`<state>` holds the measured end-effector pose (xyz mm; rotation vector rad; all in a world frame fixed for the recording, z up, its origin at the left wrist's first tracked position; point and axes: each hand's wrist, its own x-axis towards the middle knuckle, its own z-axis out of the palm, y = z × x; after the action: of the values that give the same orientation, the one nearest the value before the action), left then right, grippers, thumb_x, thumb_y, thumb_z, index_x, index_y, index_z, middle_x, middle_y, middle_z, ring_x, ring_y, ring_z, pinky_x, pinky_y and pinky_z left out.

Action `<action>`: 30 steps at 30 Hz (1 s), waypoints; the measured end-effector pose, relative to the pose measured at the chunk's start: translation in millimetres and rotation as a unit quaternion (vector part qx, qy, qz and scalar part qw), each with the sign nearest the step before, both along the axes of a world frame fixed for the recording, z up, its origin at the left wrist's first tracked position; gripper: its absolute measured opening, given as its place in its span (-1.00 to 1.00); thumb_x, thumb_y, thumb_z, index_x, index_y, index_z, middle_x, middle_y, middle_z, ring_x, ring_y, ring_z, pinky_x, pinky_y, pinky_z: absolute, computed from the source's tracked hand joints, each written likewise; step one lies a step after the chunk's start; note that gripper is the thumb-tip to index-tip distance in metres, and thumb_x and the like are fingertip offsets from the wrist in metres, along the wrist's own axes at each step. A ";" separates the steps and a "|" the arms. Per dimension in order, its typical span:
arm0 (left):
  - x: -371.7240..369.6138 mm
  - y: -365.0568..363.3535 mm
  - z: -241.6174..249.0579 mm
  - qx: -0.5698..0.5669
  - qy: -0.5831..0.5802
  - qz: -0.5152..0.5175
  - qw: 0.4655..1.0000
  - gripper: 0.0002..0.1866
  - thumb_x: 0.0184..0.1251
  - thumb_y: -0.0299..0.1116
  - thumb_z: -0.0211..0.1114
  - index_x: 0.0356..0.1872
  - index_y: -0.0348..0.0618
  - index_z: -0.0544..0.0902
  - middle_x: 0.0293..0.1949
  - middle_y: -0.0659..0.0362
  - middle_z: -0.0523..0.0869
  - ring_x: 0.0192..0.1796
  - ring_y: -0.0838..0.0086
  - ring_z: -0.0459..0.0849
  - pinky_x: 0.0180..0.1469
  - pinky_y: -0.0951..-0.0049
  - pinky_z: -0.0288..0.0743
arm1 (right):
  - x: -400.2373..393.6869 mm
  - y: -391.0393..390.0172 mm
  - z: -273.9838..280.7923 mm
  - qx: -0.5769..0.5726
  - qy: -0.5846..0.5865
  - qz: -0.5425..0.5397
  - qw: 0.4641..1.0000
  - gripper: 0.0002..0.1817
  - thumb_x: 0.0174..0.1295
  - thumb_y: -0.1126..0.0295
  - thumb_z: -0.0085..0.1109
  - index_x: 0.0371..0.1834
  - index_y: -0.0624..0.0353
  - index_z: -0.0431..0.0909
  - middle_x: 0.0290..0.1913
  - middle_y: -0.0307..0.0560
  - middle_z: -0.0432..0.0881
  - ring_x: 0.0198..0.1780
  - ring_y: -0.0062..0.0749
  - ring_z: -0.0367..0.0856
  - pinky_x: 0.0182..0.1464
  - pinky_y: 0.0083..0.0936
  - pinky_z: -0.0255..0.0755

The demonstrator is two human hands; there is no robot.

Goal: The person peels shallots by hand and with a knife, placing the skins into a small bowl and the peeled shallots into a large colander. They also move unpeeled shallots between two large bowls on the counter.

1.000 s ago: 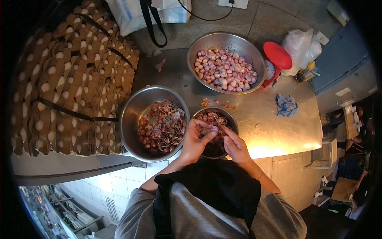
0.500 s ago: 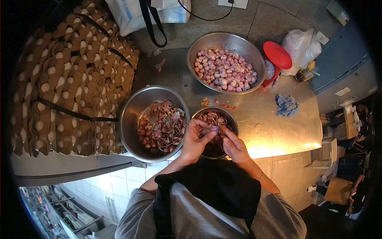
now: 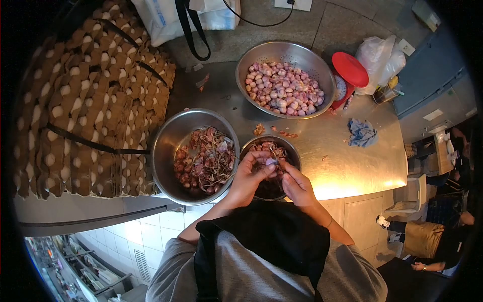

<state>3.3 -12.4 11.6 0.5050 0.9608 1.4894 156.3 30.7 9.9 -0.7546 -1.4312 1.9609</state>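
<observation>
Pale purple and rounded, a small bulb [image 3: 270,161] was pinched in the person's left hand [image 3: 246,177], over a small round steel bowl [image 3: 295,151] of reddish-brown bulbs [image 3: 265,147]. The right hand [image 3: 298,187] was close beside it, fingers drawn together; whether they gripped anything, I could not tell. To the left stood a wide steel bowl [image 3: 162,151] with brown bulbs and dry peelings [image 3: 217,161]. Farther back on the shiny metal desk [image 3: 347,166], a perforated steel colander [image 3: 322,68] held pinkish bulbs [image 3: 284,89].
</observation>
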 end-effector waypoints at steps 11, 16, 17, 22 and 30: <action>-5.6 0.1 7.1 0.002 -0.105 -0.029 0.994 -0.75 0.24 -0.50 0.12 -0.06 -0.15 0.43 -0.15 0.22 0.57 -0.09 0.53 0.53 -0.05 0.49 0.43 | 12.5 17.8 3.3 -0.003 -0.009 -0.055 0.998 -0.57 0.33 0.38 -0.20 0.28 0.15 0.16 -0.54 -0.46 0.24 -0.61 -0.83 0.08 -0.57 -0.84 -0.02; -1.4 2.0 4.5 0.003 -0.069 -0.005 0.998 -0.81 0.23 -0.52 0.13 -0.13 -0.16 0.49 -0.16 0.24 0.55 -0.07 0.56 0.51 -0.03 0.49 0.44 | 9.6 5.8 10.7 -0.022 0.020 0.002 1.000 -0.51 0.33 0.39 -0.18 0.33 0.09 0.05 -0.52 -0.43 0.23 -0.58 -0.79 0.10 -0.55 -0.83 0.02; -1.5 1.7 4.9 0.005 -0.064 -0.001 0.998 -0.82 0.21 -0.53 0.14 -0.15 -0.16 0.49 -0.16 0.24 0.55 -0.08 0.56 0.51 -0.03 0.49 0.44 | 9.2 3.9 9.3 -0.026 0.024 0.019 0.999 -0.50 0.32 0.39 -0.17 0.34 0.08 0.04 -0.51 -0.43 0.23 -0.57 -0.78 0.10 -0.54 -0.83 0.02; -1.2 0.5 0.3 0.022 -0.010 0.025 0.999 -0.78 0.14 -0.55 0.22 -0.17 -0.21 0.49 -0.25 0.23 0.56 -0.15 0.58 0.51 -0.05 0.54 0.45 | 4.2 0.5 10.4 -0.028 -0.001 0.049 0.998 -0.53 0.32 0.36 -0.14 0.30 0.14 0.12 -0.51 -0.41 0.23 -0.55 -0.76 0.12 -0.52 -0.81 0.05; -1.4 0.7 3.2 0.030 -0.038 -0.004 0.999 -0.79 0.21 -0.54 0.14 -0.12 -0.20 0.44 -0.19 0.19 0.54 -0.08 0.51 0.52 -0.01 0.46 0.45 | 6.2 10.8 -2.1 -0.055 -0.001 -0.006 0.998 -0.60 0.33 0.37 -0.17 0.21 0.23 0.23 -0.51 -0.41 0.25 -0.58 -0.78 0.13 -0.55 -0.82 0.02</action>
<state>1.9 -11.7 14.8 0.4902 0.8556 1.5229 162.5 41.5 7.8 -0.8124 -1.3267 2.0431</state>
